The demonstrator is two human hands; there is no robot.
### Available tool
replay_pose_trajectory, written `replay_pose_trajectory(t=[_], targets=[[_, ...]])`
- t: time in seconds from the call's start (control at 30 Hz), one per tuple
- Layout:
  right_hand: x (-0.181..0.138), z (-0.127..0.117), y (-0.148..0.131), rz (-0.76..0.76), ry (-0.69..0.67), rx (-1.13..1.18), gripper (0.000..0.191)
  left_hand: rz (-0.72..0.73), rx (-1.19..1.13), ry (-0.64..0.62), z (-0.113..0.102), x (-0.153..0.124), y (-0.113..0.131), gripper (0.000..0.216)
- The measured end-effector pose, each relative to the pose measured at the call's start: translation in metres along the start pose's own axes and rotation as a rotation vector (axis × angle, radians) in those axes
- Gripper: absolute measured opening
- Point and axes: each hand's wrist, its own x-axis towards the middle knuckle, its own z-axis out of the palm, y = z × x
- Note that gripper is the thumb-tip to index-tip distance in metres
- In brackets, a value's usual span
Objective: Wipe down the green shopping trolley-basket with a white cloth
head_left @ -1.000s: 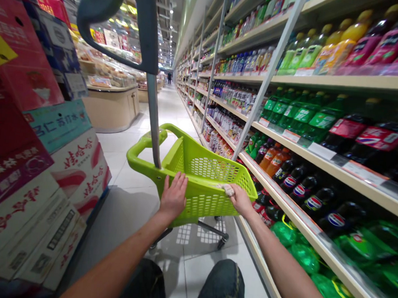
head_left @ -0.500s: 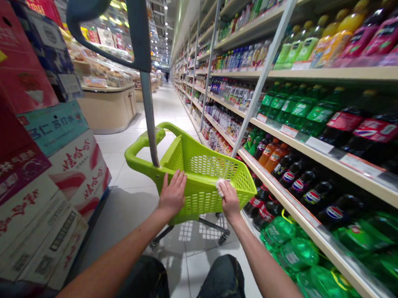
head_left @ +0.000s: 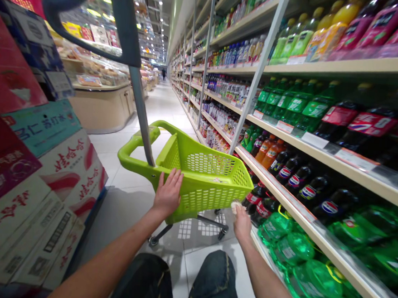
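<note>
In front of me stands a lime-green shopping cart (head_left: 202, 197) with a perforated basket on a grey wheeled frame. My left hand (head_left: 169, 192) lies on the near side of its rim, fingers stretched out and together, holding nothing. A crumpled white cloth or tissue (head_left: 236, 207) is pinched in my right hand (head_left: 242, 220), just off the basket's front right corner. A grey post (head_left: 140, 111) rises from the cart's back end to a dark grey loop handle (head_left: 127, 35), cut off by the top edge.
Shelves of drink bottles (head_left: 300, 104) run along the right, with large green bottles (head_left: 297, 251) at the bottom. Stacked drink cartons (head_left: 64, 167) rise close on the left. A rounded display counter (head_left: 99, 110) stands beyond them, beside a long tiled aisle (head_left: 160, 98).
My right hand has moved with the white cloth from the basket's near rim, right and down, off its corner. My left hand stays on the rim.
</note>
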Motion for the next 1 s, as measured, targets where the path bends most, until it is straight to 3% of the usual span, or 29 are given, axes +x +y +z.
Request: replay_pose_trajectory(t=[0.07,0.23,0.33,0.4,0.47,0.53,0.67,0.73,0.9,1.0], targets=[[-0.002,-0.006,0.005,0.045,0.042,0.022,0.047,0.004,0.006,0.005,0.0,0.0,0.0,0.057],[0.043,-0.043,0.017,0.167,0.379,0.073,0.049,-0.015,0.008,0.025,0.001,0.001,0.001,0.055],[0.04,-0.036,0.007,0.112,0.221,0.002,0.046,-0.01,0.012,0.026,0.001,0.002,-0.001,0.055],[0.02,-0.022,0.001,0.039,0.021,-0.044,0.045,0.005,0.015,0.022,0.001,0.001,-0.002,0.056],[0.0,-0.013,-0.001,0.001,-0.075,-0.057,0.047,0.01,0.018,0.018,0.001,0.0,-0.003,0.057],[-0.005,-0.015,0.002,0.034,0.01,-0.031,0.047,0.004,0.017,0.012,0.002,-0.004,0.0,0.058],[0.019,-0.037,0.001,0.118,0.32,0.047,0.046,0.022,-0.003,-0.048,0.014,-0.022,0.013,0.059],[0.025,-0.037,-0.008,0.09,0.303,0.034,0.046,0.036,-0.01,-0.099,0.024,-0.034,0.02,0.059],[-0.008,-0.011,-0.02,-0.061,-0.022,-0.025,0.046,0.048,-0.006,-0.174,0.041,-0.058,0.019,0.061],[-0.011,-0.018,-0.019,-0.059,0.135,0.031,0.047,0.046,-0.005,-0.161,0.04,-0.061,0.013,0.061]])
